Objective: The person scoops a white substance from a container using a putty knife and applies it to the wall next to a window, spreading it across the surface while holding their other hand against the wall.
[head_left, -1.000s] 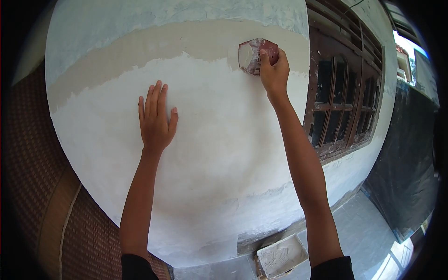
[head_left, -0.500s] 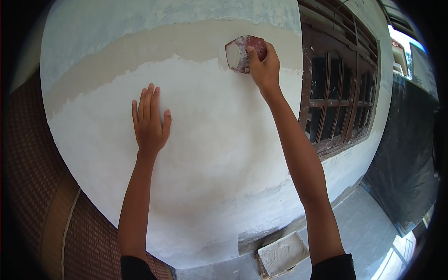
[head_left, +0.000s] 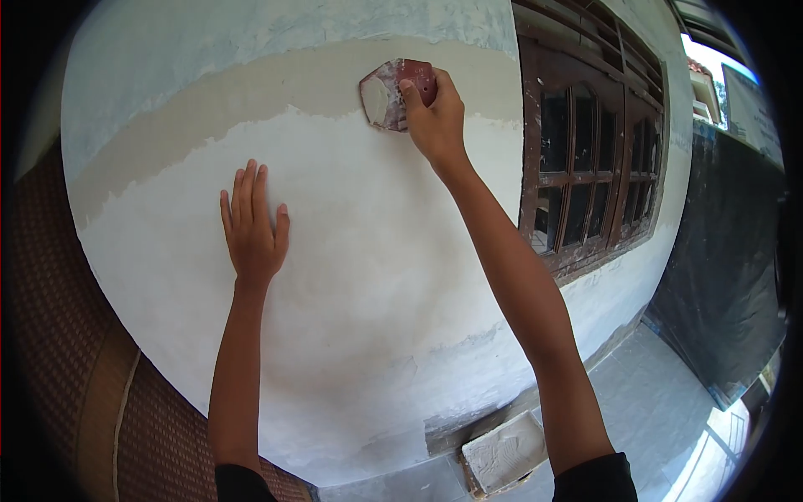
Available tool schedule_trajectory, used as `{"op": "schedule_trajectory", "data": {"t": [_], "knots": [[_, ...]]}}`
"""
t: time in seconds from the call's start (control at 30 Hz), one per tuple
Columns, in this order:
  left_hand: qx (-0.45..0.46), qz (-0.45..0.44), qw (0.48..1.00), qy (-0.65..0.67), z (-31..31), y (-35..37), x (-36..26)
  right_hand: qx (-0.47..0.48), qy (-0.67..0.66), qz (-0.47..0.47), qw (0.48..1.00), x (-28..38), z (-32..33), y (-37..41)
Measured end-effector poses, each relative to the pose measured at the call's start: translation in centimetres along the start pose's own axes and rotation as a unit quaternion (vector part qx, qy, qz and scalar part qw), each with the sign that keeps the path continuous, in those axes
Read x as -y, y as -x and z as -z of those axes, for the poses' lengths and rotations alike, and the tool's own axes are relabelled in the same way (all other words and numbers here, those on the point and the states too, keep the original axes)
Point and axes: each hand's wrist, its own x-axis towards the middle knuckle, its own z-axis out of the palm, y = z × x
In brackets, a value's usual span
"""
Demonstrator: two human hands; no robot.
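Note:
My right hand (head_left: 437, 115) grips a reddish-brown scraper plate (head_left: 397, 94), thumb on its face, with a pale smear of paste on its left part. The scraper is at the wall, over the beige band just above the ragged edge of the white coat. Lower and to the left, my left hand (head_left: 253, 227) rests against the white part of the wall (head_left: 360, 276), fingers stretched upward, thumb apart, holding nothing. Above the beige band the wall is pale blue-green.
A brown wooden window (head_left: 590, 159) with dark panes is to the right of the wall. On the tiled floor below stands a tray (head_left: 502, 454) of whitish paste. Woven brown panels (head_left: 50, 276) line the left, and a dark sheet (head_left: 723, 268) hangs at the right.
My right hand and the scraper have moved left along the beige band. The view has shifted slightly; my left hand remains spread on the wall.

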Motion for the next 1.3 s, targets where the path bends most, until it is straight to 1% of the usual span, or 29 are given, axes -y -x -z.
{"op": "schedule_trajectory", "data": {"t": [0.07, 0.2, 0.23, 0.3, 0.33, 0.4, 0.47, 0.53, 0.57, 0.6, 0.67, 0.7, 0.8, 0.83, 0.87, 0.93, 0.97, 1.03, 1.07, 1.17, 1.23, 1.27, 1.3], "knots": [[-0.003, -0.003, 1.000, -0.006, 0.0, 0.0, 0.1, -0.001, 0.036, 0.031, 0.999, -0.9, -0.1, -0.3], [-0.014, 0.002, 1.000, -0.015, 0.1, -0.1, -0.2, -0.087, 0.059, -0.070, 0.992, -2.8, 4.1, -1.9], [-0.015, 0.004, 1.000, -0.017, 0.2, -0.1, -0.2, -0.117, 0.073, -0.074, 0.988, -4.3, 5.4, -2.5], [0.000, 0.005, 1.000, -0.010, 0.1, -0.1, -0.2, -0.173, 0.000, -0.114, 0.978, -5.8, 7.7, -3.0], [-0.001, 0.007, 1.000, -0.012, 0.0, -0.1, -0.3, -0.192, 0.015, -0.096, 0.977, -6.1, 8.3, -3.5], [-0.004, 0.003, 1.000, -0.011, 0.0, -0.1, -0.4, -0.175, -0.037, -0.088, 0.980, -7.2, 8.5, -3.4], [-0.005, 0.002, 1.000, -0.012, 0.0, -0.2, -0.3, -0.112, -0.080, -0.086, 0.987, -4.7, 6.2, -2.6], [-0.004, 0.002, 1.000, -0.012, 0.0, -0.2, -0.4, -0.053, -0.028, -0.047, 0.997, -2.2, 3.3, -1.5], [-0.008, 0.002, 1.000, -0.016, 0.1, -0.2, -0.4, -0.042, -0.028, -0.016, 0.999, -1.6, 1.8, -1.2], [-0.013, 0.002, 1.000, -0.020, 0.2, -0.2, -0.4, -0.024, -0.032, -0.022, 0.999, -0.8, 0.7, -0.9], [-0.011, 0.000, 1.000, -0.019, 0.2, -0.2, -0.3, -0.011, 0.054, 0.011, 0.998, -0.5, -0.3, -0.8], [-0.011, 0.000, 1.000, -0.019, 0.2, -0.2, -0.2, -0.012, 0.053, 0.010, 0.998, -0.5, -0.1, -0.9], [-0.013, 0.001, 1.000, -0.018, 0.2, -0.2, -0.3, -0.085, 0.059, -0.054, 0.993, -2.2, 2.2, -2.2], [-0.013, 0.004, 1.000, -0.020, 0.2, -0.1, -0.3, -0.111, 0.050, -0.089, 0.989, -2.8, 3.2, -2.6], [-0.005, 0.004, 1.000, -0.016, 0.1, -0.1, -0.2, -0.143, 0.054, -0.095, 0.984, -3.0, 4.2, -2.7], [-0.001, 0.009, 1.000, -0.014, -0.1, 0.0, -0.2, -0.159, -0.010, -0.101, 0.982, -3.0, 5.3, -2.7], [-0.002, 0.009, 1.000, -0.013, -0.1, 0.0, -0.3, -0.157, -0.012, -0.100, 0.982, -3.0, 5.0, -2.7], [-0.003, 0.009, 1.000, -0.012, -0.1, -0.1, -0.3, -0.075, -0.029, -0.033, 0.996, -3.0, 3.7, -2.4], [0.000, 0.008, 1.000, -0.011, 0.0, -0.1, -0.3, -0.055, -0.009, -0.011, 0.998, -1.9, 2.9, -1.8], [0.000, 0.007, 1.000, -0.009, 0.0, 0.0, -0.2, -0.037, -0.005, -0.007, 0.999, -1.2, 1.3, -1.1], [-0.003, 0.006, 1.000, -0.009, 0.0, -0.1, -0.1, -0.021, 0.062, -0.025, 0.998, -1.1, 1.2, -1.0], [-0.001, 0.008, 1.000, -0.008, 0.0, -0.1, -0.1, -0.021, 0.062, -0.026, 0.998, -1.1, 1.5, -1.0], [0.000, 0.009, 1.000, -0.007, 0.0, 0.0, -0.2, -0.053, 0.052, -0.047, 0.996, -1.1, 2.2, -1.2]]}}
